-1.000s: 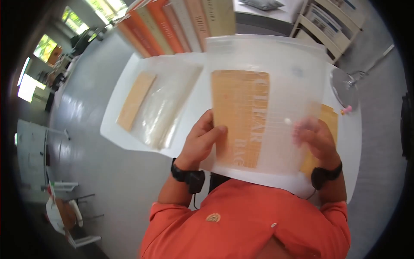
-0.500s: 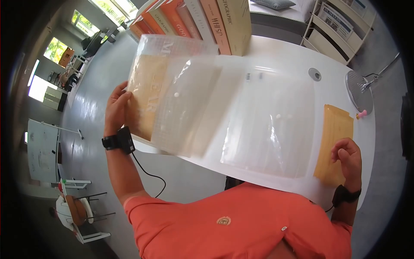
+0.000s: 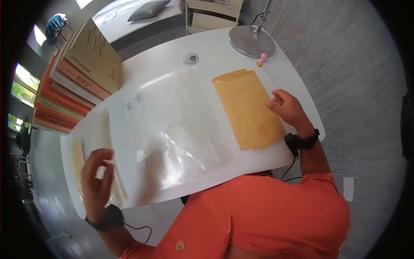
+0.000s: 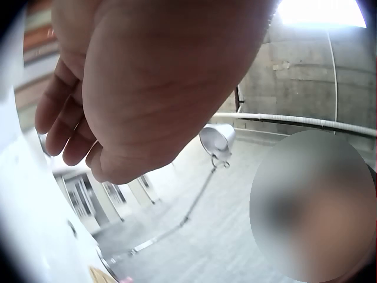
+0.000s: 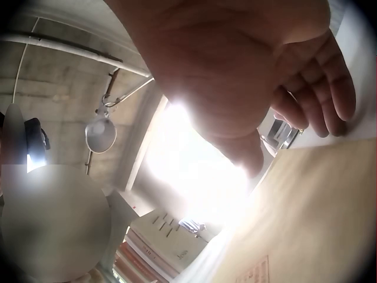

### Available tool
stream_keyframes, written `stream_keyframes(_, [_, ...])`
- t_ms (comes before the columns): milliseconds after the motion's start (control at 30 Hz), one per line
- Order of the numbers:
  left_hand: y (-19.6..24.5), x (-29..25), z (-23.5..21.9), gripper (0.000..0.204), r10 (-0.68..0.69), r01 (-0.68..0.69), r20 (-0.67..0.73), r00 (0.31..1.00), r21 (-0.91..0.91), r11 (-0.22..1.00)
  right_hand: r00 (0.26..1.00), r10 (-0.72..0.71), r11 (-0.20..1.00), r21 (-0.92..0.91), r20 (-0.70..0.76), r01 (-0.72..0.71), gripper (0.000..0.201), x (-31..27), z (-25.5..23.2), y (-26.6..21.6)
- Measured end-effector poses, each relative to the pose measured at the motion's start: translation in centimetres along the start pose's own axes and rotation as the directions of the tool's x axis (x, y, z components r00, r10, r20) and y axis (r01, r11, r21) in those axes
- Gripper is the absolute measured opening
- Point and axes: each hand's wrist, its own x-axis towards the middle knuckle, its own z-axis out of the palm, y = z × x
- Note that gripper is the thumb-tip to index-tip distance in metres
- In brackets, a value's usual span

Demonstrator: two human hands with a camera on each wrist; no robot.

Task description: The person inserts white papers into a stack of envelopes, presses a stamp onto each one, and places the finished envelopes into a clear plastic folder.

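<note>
My left hand [image 3: 98,181] hovers at the table's left side with loosely bent fingers and nothing in it. Beneath it lies a pile of clear plastic bags [image 3: 103,129] with a brown paper insert [image 3: 78,157], partly hidden by the hand. Another clear plastic bag [image 3: 185,112], flat and shiny, lies in the middle of the white table. To its right is a small stack of brown paper envelopes [image 3: 243,105]. At the right edge of that stack is my right hand [image 3: 290,108], its fingers relaxed; the right wrist view also shows its palm over an envelope [image 5: 312,200].
Upright books [image 3: 82,73] stand along the back left of the table [image 3: 151,82]. A lamp base [image 3: 251,42] sits at the back right, with a small pink-handled object [image 3: 262,58] beside it. A round grommet [image 3: 190,58] is set in the tabletop.
My left hand has laid the clear bag with the brown insert on the left pile and let go. The head view has turned right, and my right hand has come to the envelopes' edge.
</note>
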Motion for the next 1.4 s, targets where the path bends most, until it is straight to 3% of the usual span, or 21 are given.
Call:
stream_keyframes(67, [4.0,2.7,4.8,0.03,0.186,-0.153,0.273,0.944,-0.136,0.979,0.998,0.034,0.999,0.007,0.055,-0.035,0.049,0.1,-0.3,-1.3])
stream_keyframes(100, [5.0,4.2,7.1,0.03,0.27,-0.212,0.345,0.899,-0.196,0.957,0.991,0.068,0.997,0.01,0.117,-0.07,0.05,0.3,-0.5,-1.9])
stream_keyframes(167, [6.2,6.6,12.0,0.03,0.388,-0.284,0.43,0.815,-0.287,0.915,0.986,0.063,0.996,0.055,0.155,-0.072,0.046,0.7,-0.3,-1.7])
stream_keyframes(267, [7.1,9.3,17.6,0.032,0.429,-0.304,0.524,0.736,-0.309,0.901,0.975,0.031,0.984,0.164,0.219,-0.068,0.039,1.2,0.2,-0.4])
stream_keyframes(367, [7.2,10.4,20.8,0.027,0.444,-0.418,0.508,0.738,-0.173,0.892,0.97,0.007,0.964,0.255,0.241,-0.071,0.032,1.3,0.3,-0.1])
stream_keyframes(433, [7.1,10.8,21.8,0.024,0.412,-0.397,0.529,0.742,-0.148,0.906,0.968,0.011,0.957,0.279,0.25,-0.083,0.028,1.5,0.5,0.2])
stream_keyframes(500, [7.0,10.9,22.3,0.021,0.376,-0.371,0.553,0.743,-0.128,0.92,0.972,-0.034,0.897,0.435,0.231,-0.072,0.029,1.6,0.9,0.6])
stream_keyframes(567, [6.9,10.9,22.6,0.016,0.427,-0.419,0.504,0.751,-0.137,0.898,0.977,-0.045,0.889,0.454,0.208,-0.056,0.03,1.7,1.2,0.5])
stream_keyframes(933, [7.2,10.9,23.6,0.017,0.438,-0.455,0.445,0.781,-0.074,0.887,0.993,-0.113,0.864,0.496,0.015,0.091,0.031,1.0,1.6,-0.6])
stream_keyframes(1033, [7.5,10.9,23.7,0.017,0.437,-0.469,0.454,0.777,-0.048,0.882,0.992,-0.125,0.888,0.442,-0.03,0.126,0.03,0.5,1.3,-1.2])
stream_keyframes(1100, [7.6,11.0,23.7,0.018,0.427,-0.466,0.462,0.778,-0.031,0.884,0.963,-0.245,0.928,0.263,-0.109,0.265,0.029,0.4,1.2,-1.4])
stream_keyframes(1333, [7.3,10.8,24.1,0.019,0.437,-0.473,0.442,0.783,-0.033,0.881,0.915,-0.384,0.912,0.107,-0.122,0.397,0.029,-0.1,0.7,-2.4])
stream_keyframes(1400, [7.3,10.7,24.0,0.019,0.433,-0.471,0.442,0.785,-0.027,0.882,0.983,-0.166,0.8,0.572,-0.081,0.183,0.032,-0.2,1.3,-2.3])
